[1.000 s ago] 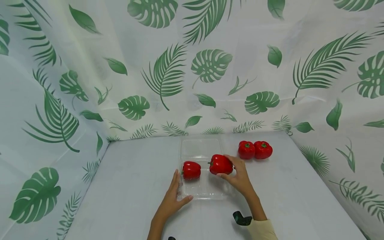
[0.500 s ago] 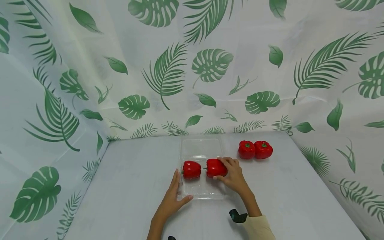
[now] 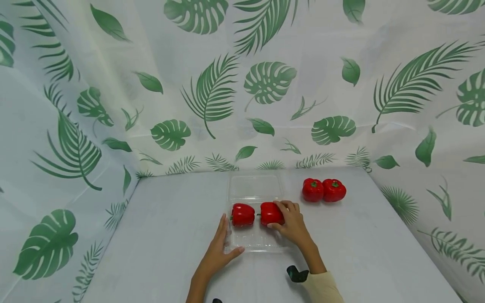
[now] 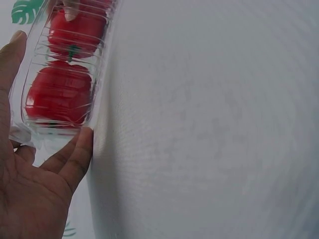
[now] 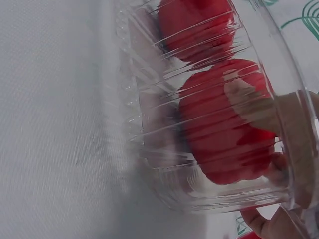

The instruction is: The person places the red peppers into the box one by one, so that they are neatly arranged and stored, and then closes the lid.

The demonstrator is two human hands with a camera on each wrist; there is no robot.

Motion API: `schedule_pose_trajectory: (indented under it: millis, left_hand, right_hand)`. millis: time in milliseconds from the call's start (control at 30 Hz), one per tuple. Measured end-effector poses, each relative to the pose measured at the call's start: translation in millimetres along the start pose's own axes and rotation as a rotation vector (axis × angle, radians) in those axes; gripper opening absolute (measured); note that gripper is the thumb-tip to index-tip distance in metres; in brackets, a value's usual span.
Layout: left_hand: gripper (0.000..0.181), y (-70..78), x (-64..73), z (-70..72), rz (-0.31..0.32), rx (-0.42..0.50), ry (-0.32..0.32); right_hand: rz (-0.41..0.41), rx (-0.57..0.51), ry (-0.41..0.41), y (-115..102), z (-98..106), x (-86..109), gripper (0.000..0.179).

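Note:
A clear plastic clamshell container [image 3: 251,242] lies open on the table, its lid [image 3: 254,186] folded back to the far side. Inside, at the left, a red bell pepper [image 3: 243,214] rests on its side with the stem pointing left. My right hand [image 3: 293,224] grips a second red bell pepper [image 3: 269,213] in the container's right half, thumb on the near side and fingers over the far side. In the right wrist view this pepper [image 5: 224,129] shows through the ribbed wall. My left hand [image 3: 217,254] touches the container's left end with fairly straight fingers, thumb along the near edge.
Two more red bell peppers, one left [image 3: 313,190] and one right [image 3: 334,190], stand side by side at the back right of the white table [image 3: 170,219]. A leaf-printed sheet [image 3: 212,147] hangs behind and along both sides.
My right hand has moved left and lowered the bell pepper into the container's right half, close to the other one. My left hand has stayed at the container's left end.

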State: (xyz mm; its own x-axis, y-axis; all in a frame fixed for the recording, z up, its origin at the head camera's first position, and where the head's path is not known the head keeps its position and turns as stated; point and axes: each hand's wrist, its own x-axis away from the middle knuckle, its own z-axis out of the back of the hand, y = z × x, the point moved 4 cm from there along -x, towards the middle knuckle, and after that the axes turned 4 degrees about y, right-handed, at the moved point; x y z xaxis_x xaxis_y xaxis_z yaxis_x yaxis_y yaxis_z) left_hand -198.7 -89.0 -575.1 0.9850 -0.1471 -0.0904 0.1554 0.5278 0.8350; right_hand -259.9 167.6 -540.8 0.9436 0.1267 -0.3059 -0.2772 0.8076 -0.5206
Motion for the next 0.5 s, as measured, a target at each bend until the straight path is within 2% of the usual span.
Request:
schedule_pose_trajectory:
  millis: [333,500]
  left_hand:
    - [0.105,1.2,0.6,-0.9,-0.023,0.0,0.005]
    - [0.106,1.6,0.5,-0.9,-0.022,-0.007,0.005]
  right_hand:
    - [-0.032,-0.084,-0.052,1.1,2.3,3.0,0.087]
    - [-0.034,-0.094,-0.06,0.6,3.6,3.9,0.084]
